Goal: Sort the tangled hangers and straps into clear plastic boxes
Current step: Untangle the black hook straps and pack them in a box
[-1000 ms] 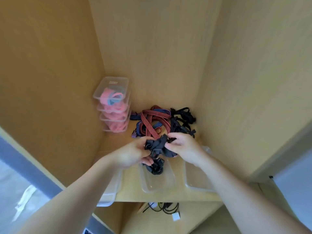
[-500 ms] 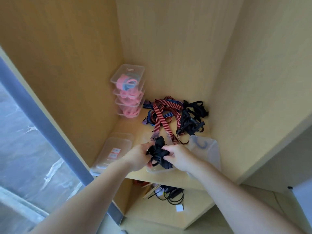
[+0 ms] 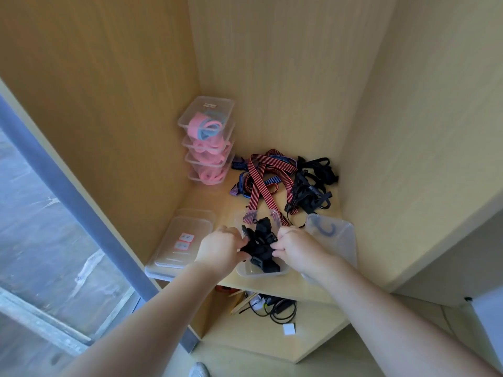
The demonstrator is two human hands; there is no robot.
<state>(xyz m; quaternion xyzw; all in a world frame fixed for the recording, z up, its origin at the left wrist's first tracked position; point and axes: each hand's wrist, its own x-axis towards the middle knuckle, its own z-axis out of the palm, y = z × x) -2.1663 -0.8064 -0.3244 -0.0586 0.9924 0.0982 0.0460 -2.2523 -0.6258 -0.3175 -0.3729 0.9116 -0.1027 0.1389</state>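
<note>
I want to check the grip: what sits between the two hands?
In the head view, a black strap bundle lies between the left hand and the right hand. Both hands grip it above the open clear box.

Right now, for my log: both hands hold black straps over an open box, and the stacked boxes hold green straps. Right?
No: the head view shows pink straps in the stacked boxes, not green. The left hand and right hand do hold black straps over the open box.

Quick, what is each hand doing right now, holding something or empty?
Left hand: closed, gripping the black strap bundle over the clear box.
Right hand: closed, pinching the same black strap bundle.
</note>
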